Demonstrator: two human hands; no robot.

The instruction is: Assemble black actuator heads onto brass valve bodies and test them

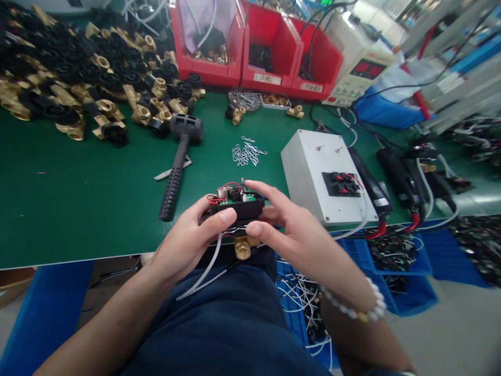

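Both hands hold a small black valve unit [236,206] over my lap, just in front of the green table's [78,198] edge. Its open top shows a green circuit board with red wires, a brass fitting [242,248] sticks out below, and a white cable [203,274] trails down. My left hand [188,243] wraps its left side, thumb across the front. My right hand [291,230] grips the right side, thumb on the lower front and index finger reaching over the top. A beaded bracelet circles the right wrist.
A black mallet [178,162] lies on the table beside a small heap of metal clips [246,153]. Brass-and-black valve bodies [78,78] pile at back left. Red bins [270,52], a white test box [324,175], a power supply [362,62] and blue crates [395,266] of wires stand right.
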